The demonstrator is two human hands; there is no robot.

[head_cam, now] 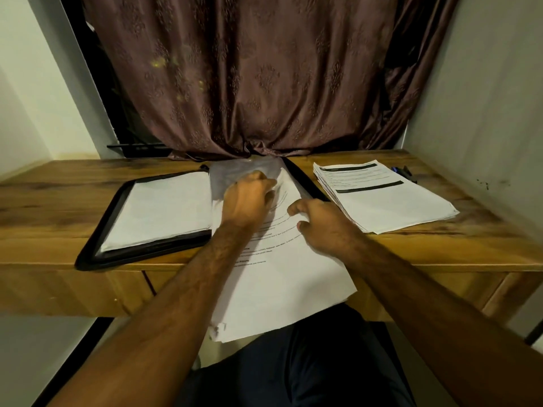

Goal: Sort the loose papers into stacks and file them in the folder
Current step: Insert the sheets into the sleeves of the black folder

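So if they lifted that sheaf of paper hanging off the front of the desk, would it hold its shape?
Probably not. The sheaf already curves under the right hand and overhangs the desk edge, so it likely flops. Its near corner looks fanned, so sheets may slide apart.

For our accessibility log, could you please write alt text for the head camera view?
Both hands work a sheaf of papers into a clear sleeve of an open black folder on a wooden desk: the left hand grips the sleeve, the right hand holds the papers. A second stack lies to the right.
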